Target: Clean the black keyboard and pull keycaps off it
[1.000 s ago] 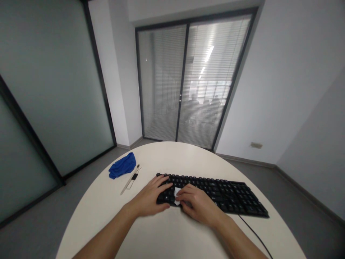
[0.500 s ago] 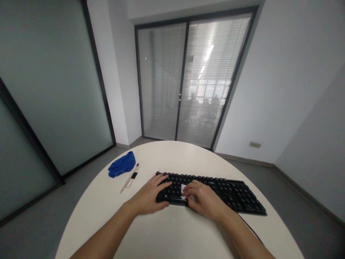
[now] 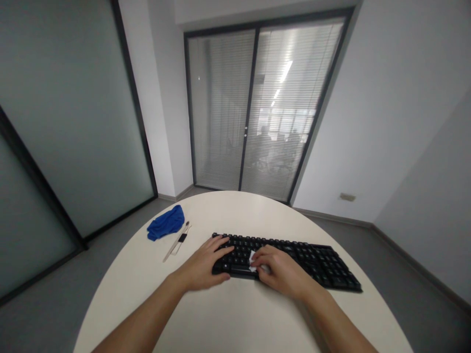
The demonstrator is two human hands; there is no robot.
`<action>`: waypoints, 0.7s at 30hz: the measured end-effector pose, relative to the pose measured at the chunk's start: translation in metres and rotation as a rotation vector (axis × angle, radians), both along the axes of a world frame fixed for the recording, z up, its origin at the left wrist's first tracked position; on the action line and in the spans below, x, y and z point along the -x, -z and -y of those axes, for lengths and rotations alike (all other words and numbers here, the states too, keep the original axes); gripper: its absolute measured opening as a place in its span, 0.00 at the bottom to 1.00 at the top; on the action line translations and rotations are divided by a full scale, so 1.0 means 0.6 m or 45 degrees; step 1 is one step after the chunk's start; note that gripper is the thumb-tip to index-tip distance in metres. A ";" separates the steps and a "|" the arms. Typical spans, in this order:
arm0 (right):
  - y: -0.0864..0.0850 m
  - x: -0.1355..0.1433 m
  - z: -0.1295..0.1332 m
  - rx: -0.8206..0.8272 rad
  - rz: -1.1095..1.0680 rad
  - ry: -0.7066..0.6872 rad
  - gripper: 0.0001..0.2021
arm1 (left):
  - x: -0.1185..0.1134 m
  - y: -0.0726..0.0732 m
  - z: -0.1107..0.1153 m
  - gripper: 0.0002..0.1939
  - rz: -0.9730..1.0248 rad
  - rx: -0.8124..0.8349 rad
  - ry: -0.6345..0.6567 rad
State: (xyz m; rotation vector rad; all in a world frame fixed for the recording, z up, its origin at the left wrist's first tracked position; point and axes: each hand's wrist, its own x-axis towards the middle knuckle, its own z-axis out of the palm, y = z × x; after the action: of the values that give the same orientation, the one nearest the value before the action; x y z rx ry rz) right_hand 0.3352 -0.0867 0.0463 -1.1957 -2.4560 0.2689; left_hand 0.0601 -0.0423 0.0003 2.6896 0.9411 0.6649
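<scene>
Well, with our right hand (image 3: 276,270) we pinch a white wad (image 3: 251,261) at the near side of the black keyboard (image 3: 324,267) — our left hand (image 3: 201,267) lies spread over its left end. A blue cloth (image 3: 166,223) sits farther left on the table (image 3: 221,318).

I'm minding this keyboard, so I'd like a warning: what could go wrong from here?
The white wipe in the right hand might snag on the keyboard keys. If the left hand, resting on the left end, eases off, the keyboard could shift. Its right end lies near the table edge, so it might overhang.
</scene>
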 end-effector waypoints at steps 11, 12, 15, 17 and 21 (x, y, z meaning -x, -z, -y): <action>-0.007 -0.001 0.002 -0.005 0.005 0.138 0.11 | 0.000 0.000 0.000 0.38 0.011 -0.004 -0.003; -0.004 0.000 0.000 -0.038 -0.028 0.141 0.11 | 0.000 0.000 0.000 0.38 0.012 -0.001 0.001; 0.010 0.002 -0.008 -0.164 -0.125 0.140 0.13 | 0.001 0.000 0.000 0.38 0.016 0.009 -0.002; 0.017 0.004 -0.011 -0.181 -0.135 0.113 0.14 | 0.001 0.001 -0.001 0.38 0.016 0.012 -0.004; 0.013 0.006 -0.009 -0.097 -0.069 0.062 0.14 | 0.001 0.003 -0.001 0.38 0.014 0.020 -0.001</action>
State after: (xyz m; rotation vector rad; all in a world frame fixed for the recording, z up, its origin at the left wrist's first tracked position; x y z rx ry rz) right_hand 0.3316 -0.0812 0.0387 -1.1987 -2.3652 0.1900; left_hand 0.0593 -0.0417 -0.0013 2.6697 0.9412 0.6687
